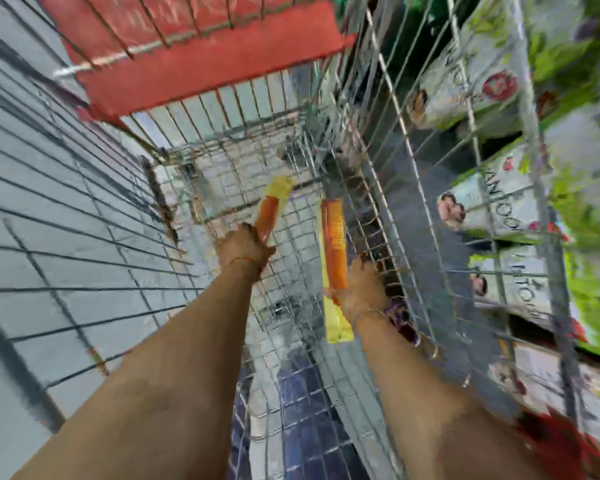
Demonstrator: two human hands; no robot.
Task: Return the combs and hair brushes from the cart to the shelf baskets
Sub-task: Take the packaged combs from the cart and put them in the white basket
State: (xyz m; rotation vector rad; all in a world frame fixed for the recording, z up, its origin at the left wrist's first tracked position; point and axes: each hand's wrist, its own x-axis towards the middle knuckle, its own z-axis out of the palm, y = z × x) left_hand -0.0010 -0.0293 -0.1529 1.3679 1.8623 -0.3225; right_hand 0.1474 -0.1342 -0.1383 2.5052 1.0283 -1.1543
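Inside the wire cart [222, 140], the left hand [245, 247] gripped one orange comb [268, 216] pointing toward 12 o'clock; the right hand [362, 289], at 3 o'clock of it, clutched another packaged comb [334, 244].

Two orange combs show, each on a yellow backing card: one comb [268, 216] in the left hand [245, 245], the other comb [334, 240] in the right hand [361, 289]. Two hands reach into one wire cart [388, 188]. Boxes beyond the wire are too blurred to count.
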